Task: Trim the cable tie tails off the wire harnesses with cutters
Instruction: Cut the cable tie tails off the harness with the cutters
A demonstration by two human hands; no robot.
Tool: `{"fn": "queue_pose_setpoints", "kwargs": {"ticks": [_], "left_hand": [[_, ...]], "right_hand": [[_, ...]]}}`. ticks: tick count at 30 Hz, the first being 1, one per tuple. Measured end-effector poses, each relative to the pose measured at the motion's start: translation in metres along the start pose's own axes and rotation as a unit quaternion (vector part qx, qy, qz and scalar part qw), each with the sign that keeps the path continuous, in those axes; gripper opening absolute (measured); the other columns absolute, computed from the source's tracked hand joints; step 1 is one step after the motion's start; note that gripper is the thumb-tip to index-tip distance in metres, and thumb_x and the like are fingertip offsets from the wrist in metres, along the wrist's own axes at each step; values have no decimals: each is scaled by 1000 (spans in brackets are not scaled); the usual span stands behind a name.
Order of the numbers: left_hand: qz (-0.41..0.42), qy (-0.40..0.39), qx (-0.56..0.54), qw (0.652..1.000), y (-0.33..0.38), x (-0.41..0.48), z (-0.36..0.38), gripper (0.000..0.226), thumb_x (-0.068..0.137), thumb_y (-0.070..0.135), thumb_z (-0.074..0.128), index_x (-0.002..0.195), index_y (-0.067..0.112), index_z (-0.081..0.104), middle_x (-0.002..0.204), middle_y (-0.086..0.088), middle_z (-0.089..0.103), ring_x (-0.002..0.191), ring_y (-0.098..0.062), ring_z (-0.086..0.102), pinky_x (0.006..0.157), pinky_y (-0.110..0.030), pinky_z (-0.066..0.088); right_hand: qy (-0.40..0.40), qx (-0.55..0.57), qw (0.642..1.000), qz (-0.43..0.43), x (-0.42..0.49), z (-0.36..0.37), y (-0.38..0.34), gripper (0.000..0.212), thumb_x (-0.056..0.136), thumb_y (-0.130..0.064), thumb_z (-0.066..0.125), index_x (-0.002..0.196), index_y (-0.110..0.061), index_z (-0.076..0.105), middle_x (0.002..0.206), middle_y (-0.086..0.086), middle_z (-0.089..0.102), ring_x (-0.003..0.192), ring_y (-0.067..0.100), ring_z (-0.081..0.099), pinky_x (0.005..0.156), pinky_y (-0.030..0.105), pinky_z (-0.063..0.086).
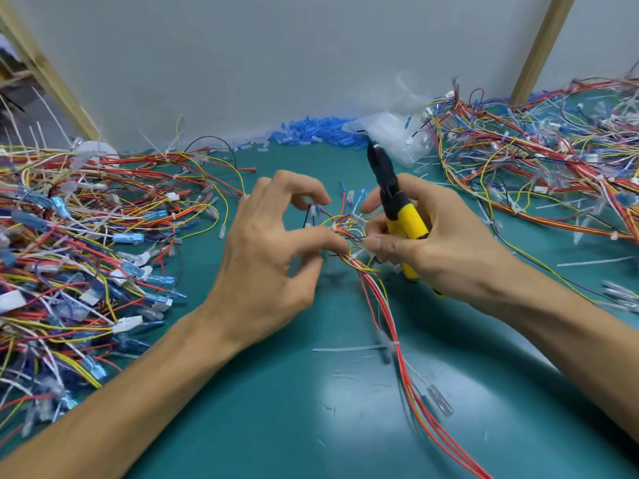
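A person works at a green mat [276, 392] with both bare arms stretched out in front. In the middle, between the two hands, is one wire harness [349, 236]. It is a bunch of thin red, yellow, white and black wires.

The left hand [276, 257] has its fingers bent. Its thumb and fingers pinch the bunch from the left side. The right hand [439, 243] grips the cutters [403, 216]. Its fingers wrap round the yellow handles, and its thumb tip touches the wires too. The black nose of the cutters points up and away, toward a clear plastic bag [397, 136]. The nose is up above the wires. It is hard to tell if the blades are together or apart.

The wires of the harness run down the mat toward the person. Partway down, a white cable tie [390, 345] goes round them. Its long tail [345, 349] sticks out to the left and lies flat on the mat.

A big left pile [86, 236] of harnesses covers one side of the mat, and a right pile [536, 167] covers the other side. At the back, by the grey wall [276, 63], lies a heap of small blue bits [311, 131]. A loose white strip [591, 261] lies on the mat near the right arm.
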State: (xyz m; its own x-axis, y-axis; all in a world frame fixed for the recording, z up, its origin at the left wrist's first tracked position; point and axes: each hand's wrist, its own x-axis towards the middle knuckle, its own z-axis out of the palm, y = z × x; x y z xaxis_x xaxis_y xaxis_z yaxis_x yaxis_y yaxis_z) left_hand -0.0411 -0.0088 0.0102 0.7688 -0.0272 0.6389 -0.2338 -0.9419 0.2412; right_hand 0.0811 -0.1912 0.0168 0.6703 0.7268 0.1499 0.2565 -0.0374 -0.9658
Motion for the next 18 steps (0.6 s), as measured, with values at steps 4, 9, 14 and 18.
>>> {"fn": "queue_pose_setpoints", "kwargs": {"ticks": [4, 9, 14, 18], "left_hand": [[3, -31, -4, 999, 6, -1, 0, 6, 87, 26, 74, 91, 21, 73, 131, 0, 57, 117, -22, 52, 96, -54, 39], [-16, 12, -13, 1000, 8, -1, 3, 23, 92, 32, 77, 80, 15, 68, 120, -1, 60, 106, -25, 53, 90, -55, 40], [-57, -5, 22, 998, 16, -1, 3, 17, 84, 37, 77, 79, 24, 68, 110, 6, 56, 94, -20, 43, 83, -45, 35], [-113, -61, 3, 992, 19, -1, 6, 17, 84, 53, 72, 85, 36, 76, 101, 10, 49, 96, -15, 40, 79, -35, 22]], "right_hand": [[3, -18, 1000, -12, -2, 1, -3, 29, 88, 11, 74, 105, -8, 59, 77, 15, 65, 61, 14, 56, 60, 21, 50], [12, -73, 997, -33, -1, 6, 2, 29, 86, 4, 79, 98, -13, 59, 79, 11, 69, 69, 23, 61, 72, 40, 57], [-8, -114, 993, -34, -2, 7, 1, 26, 81, -8, 72, 99, -21, 62, 82, -2, 69, 82, 28, 66, 82, 53, 57], [-21, -118, 993, -20, -1, 2, -2, 28, 81, -8, 69, 105, -18, 61, 81, 0, 70, 76, 24, 62, 75, 44, 54]]}}
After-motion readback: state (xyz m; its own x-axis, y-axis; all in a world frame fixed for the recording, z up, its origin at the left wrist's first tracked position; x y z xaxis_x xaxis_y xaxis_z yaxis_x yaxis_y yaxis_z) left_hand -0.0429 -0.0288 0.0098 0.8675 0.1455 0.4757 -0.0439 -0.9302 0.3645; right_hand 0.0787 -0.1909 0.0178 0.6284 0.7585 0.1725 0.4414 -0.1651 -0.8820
